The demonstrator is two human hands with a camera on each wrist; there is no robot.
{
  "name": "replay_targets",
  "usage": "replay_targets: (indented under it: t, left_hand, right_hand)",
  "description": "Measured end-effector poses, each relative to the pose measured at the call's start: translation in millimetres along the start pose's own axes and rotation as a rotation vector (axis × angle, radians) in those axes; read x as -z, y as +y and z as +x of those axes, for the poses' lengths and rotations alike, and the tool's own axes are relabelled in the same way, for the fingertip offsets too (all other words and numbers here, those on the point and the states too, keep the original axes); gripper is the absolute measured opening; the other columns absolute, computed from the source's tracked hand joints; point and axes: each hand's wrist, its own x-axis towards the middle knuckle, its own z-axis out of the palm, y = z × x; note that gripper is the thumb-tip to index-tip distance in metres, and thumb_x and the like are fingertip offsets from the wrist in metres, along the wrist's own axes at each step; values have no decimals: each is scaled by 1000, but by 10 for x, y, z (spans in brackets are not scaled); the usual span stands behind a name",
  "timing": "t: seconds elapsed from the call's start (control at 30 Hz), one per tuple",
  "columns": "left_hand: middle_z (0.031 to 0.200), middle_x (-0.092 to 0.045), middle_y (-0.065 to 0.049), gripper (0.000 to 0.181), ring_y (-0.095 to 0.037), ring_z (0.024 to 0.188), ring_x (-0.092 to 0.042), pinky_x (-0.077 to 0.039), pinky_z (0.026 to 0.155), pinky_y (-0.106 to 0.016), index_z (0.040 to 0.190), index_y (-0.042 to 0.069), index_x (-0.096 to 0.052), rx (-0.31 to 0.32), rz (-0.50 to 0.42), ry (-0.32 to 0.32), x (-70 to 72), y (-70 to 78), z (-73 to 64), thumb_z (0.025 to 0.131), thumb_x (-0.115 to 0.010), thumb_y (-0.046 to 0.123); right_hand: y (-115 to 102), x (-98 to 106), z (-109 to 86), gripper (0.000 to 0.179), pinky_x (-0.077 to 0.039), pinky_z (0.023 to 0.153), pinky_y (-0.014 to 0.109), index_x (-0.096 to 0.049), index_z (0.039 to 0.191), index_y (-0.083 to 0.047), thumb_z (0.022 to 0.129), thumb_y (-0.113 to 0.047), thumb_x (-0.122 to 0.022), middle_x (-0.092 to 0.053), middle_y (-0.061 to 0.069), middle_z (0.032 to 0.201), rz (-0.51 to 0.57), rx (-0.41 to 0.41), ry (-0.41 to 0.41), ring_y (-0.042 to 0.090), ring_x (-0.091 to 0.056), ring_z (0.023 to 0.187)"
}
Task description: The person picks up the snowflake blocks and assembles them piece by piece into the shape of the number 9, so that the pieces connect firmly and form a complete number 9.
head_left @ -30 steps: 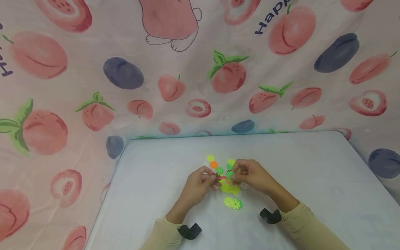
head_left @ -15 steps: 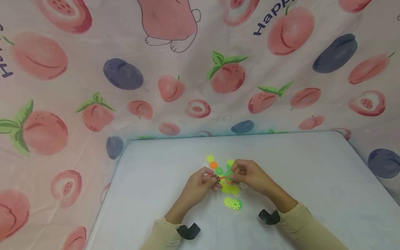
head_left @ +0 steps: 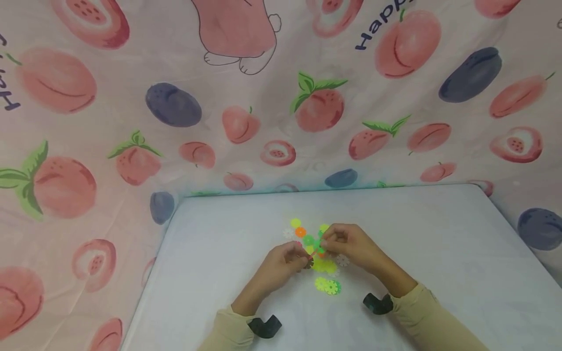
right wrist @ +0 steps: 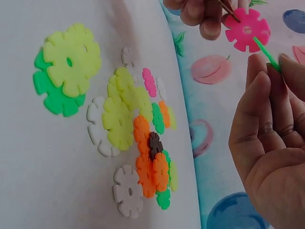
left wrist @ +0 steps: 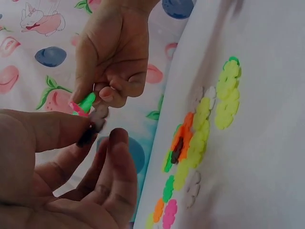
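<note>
Between my hands is a small chain of notched plastic discs, held above the table. My left hand (head_left: 281,265) pinches a brown disc (left wrist: 86,137) between thumb and fingers. Its edge meets a pink disc (right wrist: 245,33), which faces the right wrist camera. On the other side, my right hand (head_left: 353,245) pinches a green disc (right wrist: 266,53), seen edge-on, its edge at the pink disc's rim. In the left wrist view, the pink and green discs overlap close to the right hand's fingertips. The left hand's fingers hide part of the brown disc.
Loose notched discs lie on the white table (head_left: 228,229) below the hands. They include yellow discs (right wrist: 119,121), orange discs (right wrist: 145,176), a white disc (right wrist: 127,191) and a separate yellow-green stack (head_left: 328,285). A fruit-print cloth (head_left: 263,92) hangs behind the table.
My left hand has shifted slightly toward me, tilting the pink disc between the hands. Pink and white discs on the table now show past its fingers. The right hand has barely moved.
</note>
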Motion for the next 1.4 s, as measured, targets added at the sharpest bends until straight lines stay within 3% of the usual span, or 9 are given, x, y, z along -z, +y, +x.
replay_targets:
  t: [0.2, 0.3, 0.47, 0.57, 0.7, 0.83, 0.97, 1.13, 1.4]
  left_hand:
    - [106, -75, -2, 10, -15, 92, -72, -58, 79, -33, 102, 10, -67, 15, -79, 2, -23, -11, -10, 94, -69, 15]
    - [110, -73, -6, 19, -16, 93, -72, -60, 82, -37, 111, 7, -61, 16, -112, 7, -15, -5, -23, 94, -69, 13]
    - [117, -68, -11, 43, -16, 98, -70, -60, 87, -39, 134, 3, -49, 27, -164, -18, -7, -4, -45, 95, -67, 9]
    - [118, -65, -11, 56, -19, 98, -70, -60, 86, -33, 147, 7, -43, 32, -171, -30, -8, -8, -55, 96, -66, 6]
    - [120, -60, -10, 70, -27, 96, -71, -58, 83, -29, 155, 28, -37, 27, -160, -37, -14, -2, -63, 96, -66, 4]
    - [125, -56, -9, 67, -32, 95, -70, -58, 84, -34, 152, 36, -42, 8, -132, -52, -22, 21, -78, 97, -62, 2]
    - [137, -53, -7, 59, -28, 95, -70, -56, 85, -31, 148, 34, -48, 12, -108, -58, -23, 34, -96, 99, -60, 3]
    - [148, -49, -6, 58, -21, 94, -71, -54, 85, -27, 147, 34, -48, 20, -113, -60, -18, 27, -98, 100, -59, 4]
    - [146, -49, -10, 59, -21, 96, -71, -56, 87, -28, 150, 27, -47, 8, -122, -47, -12, 3, -83, 98, -57, -1]
  right_hand:
    - [61, 50, 26, 32, -59, 84, 41, -69, 108, -5, 100, -36, -66, -71, 15, 98, -38, -32, 59, 33, -68, 92]
    - [101, 87, 27, 32, -58, 84, 34, -69, 110, -4, 101, -34, -65, -70, 14, 101, -63, -47, 78, 24, -67, 93]
    - [165, 139, 8, 35, -59, 82, 38, -67, 114, 1, 100, -31, -66, -71, 17, 102, -83, -75, 88, 23, -66, 92]
    - [202, 162, 11, 36, -58, 82, 42, -68, 113, 0, 100, -33, -67, -71, 14, 101, -101, -91, 91, 24, -66, 90]
    - [250, 194, 33, 33, -57, 78, 39, -70, 110, -5, 99, -36, -68, -73, 10, 100, -177, -100, 101, 22, -65, 87]
    - [293, 210, 74, 26, -52, 73, 35, -73, 106, -11, 98, -36, -69, -72, 5, 93, -291, -112, 122, 20, -61, 81]
    - [334, 202, 122, 24, -50, 67, 33, -74, 105, -15, 97, -37, -68, -68, 3, 88, -362, -130, 118, 19, -58, 76]
    - [394, 190, 189, 20, -50, 69, 32, -74, 106, -19, 97, -36, -69, -70, 3, 95, -433, -159, 104, 18, -60, 82]
    - [412, 208, 261, 22, -47, 67, 32, -74, 106, -14, 86, -22, -79, -68, 4, 91, -477, -161, 57, 19, -57, 79]
